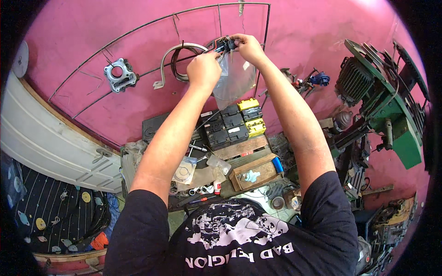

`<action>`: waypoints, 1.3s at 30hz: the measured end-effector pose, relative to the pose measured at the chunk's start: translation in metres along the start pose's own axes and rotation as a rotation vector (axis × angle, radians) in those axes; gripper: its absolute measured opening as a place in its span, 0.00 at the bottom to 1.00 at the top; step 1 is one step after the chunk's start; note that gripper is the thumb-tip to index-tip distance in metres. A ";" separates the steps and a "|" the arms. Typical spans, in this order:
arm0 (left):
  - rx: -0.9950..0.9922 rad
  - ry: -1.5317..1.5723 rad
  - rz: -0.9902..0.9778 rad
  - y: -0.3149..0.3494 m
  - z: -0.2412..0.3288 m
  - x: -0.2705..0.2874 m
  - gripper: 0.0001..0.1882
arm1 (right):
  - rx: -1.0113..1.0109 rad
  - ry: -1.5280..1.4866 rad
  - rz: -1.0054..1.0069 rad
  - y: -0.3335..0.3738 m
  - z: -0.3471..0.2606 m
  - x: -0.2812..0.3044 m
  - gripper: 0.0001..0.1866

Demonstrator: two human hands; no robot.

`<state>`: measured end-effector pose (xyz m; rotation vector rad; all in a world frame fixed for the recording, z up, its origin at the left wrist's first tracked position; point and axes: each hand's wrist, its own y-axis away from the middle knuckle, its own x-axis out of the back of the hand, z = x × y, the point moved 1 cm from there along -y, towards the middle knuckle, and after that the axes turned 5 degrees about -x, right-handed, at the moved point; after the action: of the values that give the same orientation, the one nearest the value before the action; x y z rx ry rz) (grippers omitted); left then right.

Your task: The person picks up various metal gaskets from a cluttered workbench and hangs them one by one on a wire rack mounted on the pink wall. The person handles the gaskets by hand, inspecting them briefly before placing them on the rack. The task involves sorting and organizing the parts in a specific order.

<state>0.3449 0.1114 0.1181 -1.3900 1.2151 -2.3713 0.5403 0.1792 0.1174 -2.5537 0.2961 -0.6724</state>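
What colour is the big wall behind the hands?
Pink. The painted wall fills the top of the head view, behind the left hand and right hand.

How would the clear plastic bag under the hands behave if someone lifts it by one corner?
The clear plastic bag is probably floppy: it hangs creased below the left hand and right hand. It looks thin and see-through, so likely very light. It may tear easily against the wire rack beside it.
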 end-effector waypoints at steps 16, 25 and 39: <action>0.021 0.310 -0.375 0.328 -0.072 0.022 0.19 | -0.084 0.011 0.270 0.312 0.012 -0.131 0.12; 0.387 0.186 -0.582 0.534 -0.170 0.077 0.20 | -0.044 0.188 -0.984 0.493 0.042 -0.249 0.19; 0.293 0.075 -0.730 0.573 -0.231 0.115 0.26 | -0.151 0.523 -0.964 0.507 -0.010 -0.343 0.36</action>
<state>-0.0524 -0.1934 -0.2621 -1.8707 0.3476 -2.9076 0.1987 -0.1514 -0.2683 -2.5153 -0.8112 -1.7068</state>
